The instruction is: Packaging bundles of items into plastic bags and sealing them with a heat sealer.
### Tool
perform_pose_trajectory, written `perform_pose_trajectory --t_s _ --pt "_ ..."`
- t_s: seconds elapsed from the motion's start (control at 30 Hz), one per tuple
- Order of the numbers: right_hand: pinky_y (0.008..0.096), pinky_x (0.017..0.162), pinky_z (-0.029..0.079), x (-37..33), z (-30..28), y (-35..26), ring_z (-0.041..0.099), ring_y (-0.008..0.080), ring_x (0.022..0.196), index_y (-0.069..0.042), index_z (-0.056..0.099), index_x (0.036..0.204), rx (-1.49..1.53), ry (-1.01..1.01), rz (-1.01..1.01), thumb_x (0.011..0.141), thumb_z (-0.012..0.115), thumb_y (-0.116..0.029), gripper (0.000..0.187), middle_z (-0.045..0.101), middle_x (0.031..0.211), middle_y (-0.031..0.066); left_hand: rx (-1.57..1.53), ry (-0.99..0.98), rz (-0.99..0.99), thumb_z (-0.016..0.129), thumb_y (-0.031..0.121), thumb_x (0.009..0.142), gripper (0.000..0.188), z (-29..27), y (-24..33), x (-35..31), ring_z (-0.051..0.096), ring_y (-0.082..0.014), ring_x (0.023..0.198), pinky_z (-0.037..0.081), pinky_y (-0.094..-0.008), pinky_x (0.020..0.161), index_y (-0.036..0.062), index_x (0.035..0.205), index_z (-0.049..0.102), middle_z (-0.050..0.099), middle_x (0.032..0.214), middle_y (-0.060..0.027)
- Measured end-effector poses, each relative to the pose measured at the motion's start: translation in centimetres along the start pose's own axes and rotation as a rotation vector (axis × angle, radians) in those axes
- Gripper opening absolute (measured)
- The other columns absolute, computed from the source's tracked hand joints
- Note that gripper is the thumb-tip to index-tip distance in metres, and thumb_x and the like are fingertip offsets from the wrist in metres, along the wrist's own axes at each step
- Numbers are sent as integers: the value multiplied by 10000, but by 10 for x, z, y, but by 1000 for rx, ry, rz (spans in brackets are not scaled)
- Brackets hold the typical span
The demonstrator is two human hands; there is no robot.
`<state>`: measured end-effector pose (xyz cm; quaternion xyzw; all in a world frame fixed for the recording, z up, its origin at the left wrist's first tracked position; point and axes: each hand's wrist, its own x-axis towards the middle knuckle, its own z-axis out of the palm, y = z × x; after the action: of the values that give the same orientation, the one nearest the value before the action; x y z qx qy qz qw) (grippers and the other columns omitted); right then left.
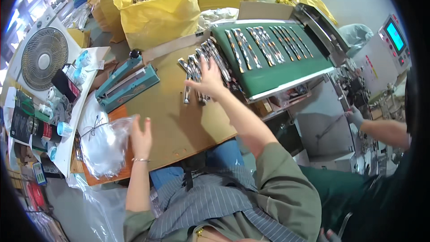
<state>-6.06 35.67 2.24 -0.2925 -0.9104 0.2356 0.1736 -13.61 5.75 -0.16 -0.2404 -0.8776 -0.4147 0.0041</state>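
My right hand (208,79) is open with fingers spread over a pile of slim, shiny wrapped sticks (191,69) on the brown tabletop. Its fingertips reach onto the pile; whether they press on it I cannot tell. My left hand (141,138) is open too, thumb and fingers apart, beside a stack of clear plastic bags (105,148). The edge of a bag meets that hand, but no grip on it shows. Past the pile, a green conveyor belt (264,78) carries several similar wrapped sticks (267,47) in spaced groups.
A teal bar sealer (127,85) stands at the left of the table (165,116). Beyond it are a fan (44,58) and a cluttered white shelf (85,103). A yellow sack (156,18) holds more sticks. At right, another person's gloved hand (356,117) reaches toward the machine.
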Motion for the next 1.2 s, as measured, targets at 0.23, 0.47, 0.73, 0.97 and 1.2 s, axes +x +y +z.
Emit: perform_pose_trajectory --t_s 0.23,0.47,0.73,0.97,1.2 --pt "361 916 450 78 22 72 570 344 1070 115 241 1329 71 -78 388 589 790 -437 1074 566 1130 286 228 -4 93 553 397 888 599 74 -27 56 390 -385 1233 308 -440 1032 -36 1282 425 443 1303 -259" --pt "334 1024 347 72 -14 49 449 264 1231 88 360 1331 779 -126 277 765 732 -261 762 451 1327 233 187 -69 144 585 488 822 716 144 -13 90 426 -331 1227 267 -449 1024 30 1341 404 455 1342 -182" --pt "444 986 371 95 -185 240 491 380 1170 29 472 1275 -383 463 607 793 463 -684 860 519 1256 236 164 -57 142 619 513 788 791 139 -23 89 420 -328 1233 252 -456 1036 20 1357 375 459 1336 -182" --pt "396 1085 243 76 -147 203 339 385 1295 -16 344 1372 -127 -51 192 800 527 -611 845 395 1372 235 195 -66 126 608 504 799 776 134 -11 89 425 -351 1216 247 -452 1038 17 1357 374 473 1319 -190" --pt "414 1104 223 35 -14 32 261 393 1332 148 264 1330 -174 -151 -41 774 556 -634 1003 308 1382 323 294 -194 -10 452 644 827 830 136 21 90 464 -392 1185 352 -476 964 -12 1331 390 511 1249 -251"
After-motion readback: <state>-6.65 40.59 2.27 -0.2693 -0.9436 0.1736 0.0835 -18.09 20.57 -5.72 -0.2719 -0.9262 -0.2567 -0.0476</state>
